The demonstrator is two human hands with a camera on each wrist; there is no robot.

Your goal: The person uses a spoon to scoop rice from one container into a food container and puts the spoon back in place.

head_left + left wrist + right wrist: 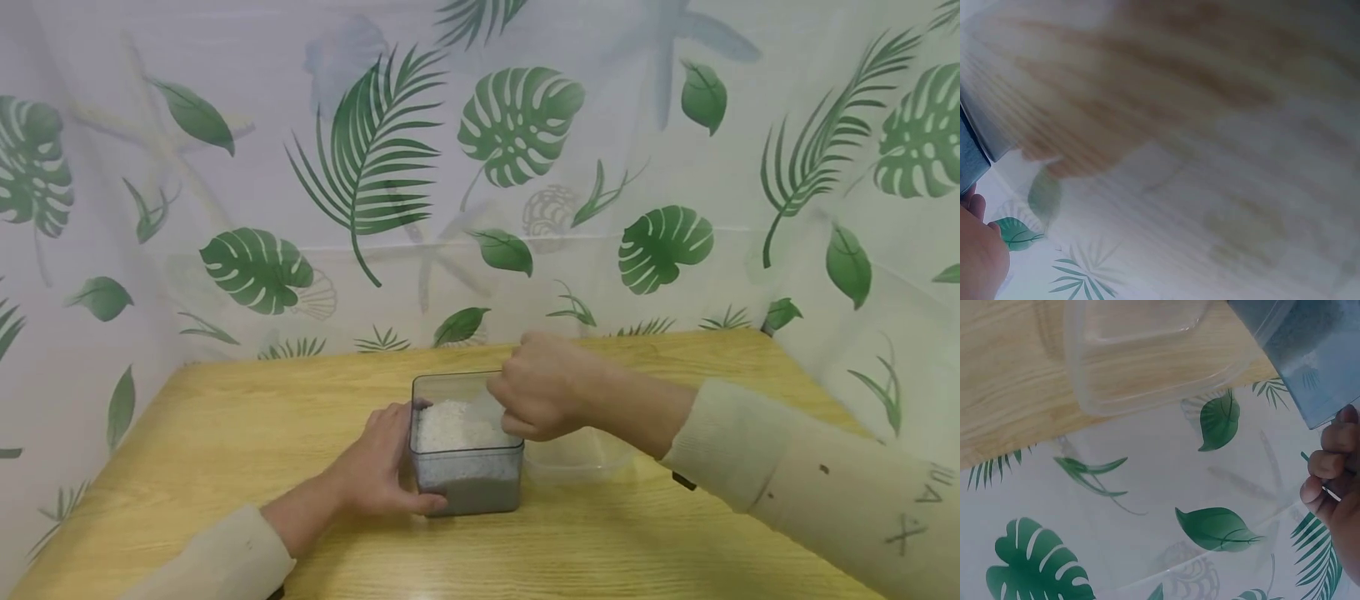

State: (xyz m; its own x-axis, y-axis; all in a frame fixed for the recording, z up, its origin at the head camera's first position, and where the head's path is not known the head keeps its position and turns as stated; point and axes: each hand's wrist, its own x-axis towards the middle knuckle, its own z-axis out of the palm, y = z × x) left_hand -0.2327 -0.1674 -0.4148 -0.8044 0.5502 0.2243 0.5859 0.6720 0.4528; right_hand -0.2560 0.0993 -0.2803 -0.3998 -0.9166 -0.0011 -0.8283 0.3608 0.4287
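Note:
A smoky clear plastic bin stands on the table, partly filled with white rice-like grains. My left hand grips it from the left, thumb against the front face and fingers along the side. Over the bin's right rim, my right hand has its fingers curled round a translucent scoop, most of which is hidden by the hand and bin. In the right wrist view, the curled right-hand fingers show close by the bin's upper edge. The left wrist view catches the bin's corner beside the left hand.
Just right of the bin, a clear plastic container sits on the wood-grain table, partly under the right forearm. A leaf-printed curtain hangs along the table's back and sides.

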